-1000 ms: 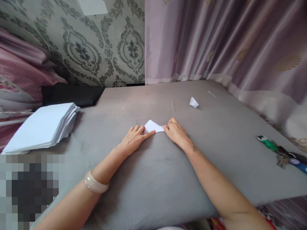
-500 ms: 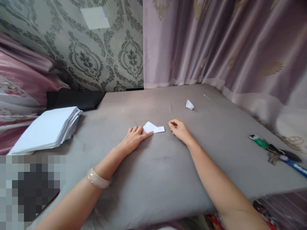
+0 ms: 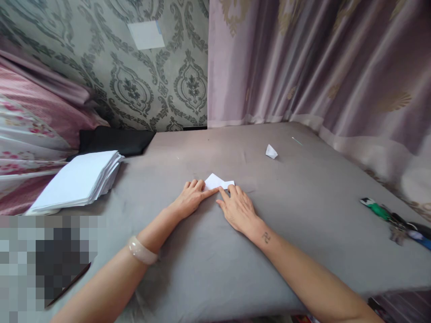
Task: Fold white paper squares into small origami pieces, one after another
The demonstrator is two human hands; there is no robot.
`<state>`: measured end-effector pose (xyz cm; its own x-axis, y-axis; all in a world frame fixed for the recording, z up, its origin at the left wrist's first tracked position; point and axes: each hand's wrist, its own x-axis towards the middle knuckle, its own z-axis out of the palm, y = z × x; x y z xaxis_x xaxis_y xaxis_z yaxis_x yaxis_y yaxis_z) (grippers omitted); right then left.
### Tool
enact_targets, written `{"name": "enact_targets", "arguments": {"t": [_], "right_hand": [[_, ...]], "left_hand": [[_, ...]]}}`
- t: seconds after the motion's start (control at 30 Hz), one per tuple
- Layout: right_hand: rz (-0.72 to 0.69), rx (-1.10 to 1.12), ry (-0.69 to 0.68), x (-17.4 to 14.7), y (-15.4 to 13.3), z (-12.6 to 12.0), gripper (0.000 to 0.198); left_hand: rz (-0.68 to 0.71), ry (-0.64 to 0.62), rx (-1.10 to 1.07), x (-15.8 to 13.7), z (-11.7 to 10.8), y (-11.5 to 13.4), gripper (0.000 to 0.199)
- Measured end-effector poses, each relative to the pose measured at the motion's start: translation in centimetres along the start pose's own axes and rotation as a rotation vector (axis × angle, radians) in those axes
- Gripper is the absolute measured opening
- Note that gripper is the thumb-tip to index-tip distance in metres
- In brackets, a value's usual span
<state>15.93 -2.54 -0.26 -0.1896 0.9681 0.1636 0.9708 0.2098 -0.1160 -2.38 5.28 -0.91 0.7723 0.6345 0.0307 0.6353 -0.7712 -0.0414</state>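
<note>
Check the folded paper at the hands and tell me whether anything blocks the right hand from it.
Nothing visible does. The right hand has its fingertips at the near edge of the folded paper. The left hand is at its left side, leaving the right end within reach.

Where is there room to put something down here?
Bare grey cloth lies between the right hand and the keys, and between the folded paper and the purple curtain. Crowded: far left, with paper stack and black item.

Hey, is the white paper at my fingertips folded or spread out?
Folded: the white paper shows a pointed peak beside a narrow strip, not a full sheet.
</note>
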Motion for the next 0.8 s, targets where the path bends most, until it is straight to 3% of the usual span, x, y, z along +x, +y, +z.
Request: {"name": "enact_targets", "arguments": {"t": [0.5, 0.67, 0.8], "right_hand": [[0.111, -0.069, -0.075, -0.1, 0.7, -0.4, 0.049], [0.158, -0.08, -0.024, 0.4, 1.0, -0.5, 0.042], [0.011, 0.024, 0.063, 1.1, 1.0, -0.3, 0.035]], "left_hand": [[-0.012, -0.038, -0.051, 0.0, 0.3, -0.4, 0.057], [-0.019, -0.032, -0.055, 0.0, 0.2, -0.3, 0.061], [-0.036, 0.015, -0.101, 0.0, 0.6, -0.1, 0.058]]}}
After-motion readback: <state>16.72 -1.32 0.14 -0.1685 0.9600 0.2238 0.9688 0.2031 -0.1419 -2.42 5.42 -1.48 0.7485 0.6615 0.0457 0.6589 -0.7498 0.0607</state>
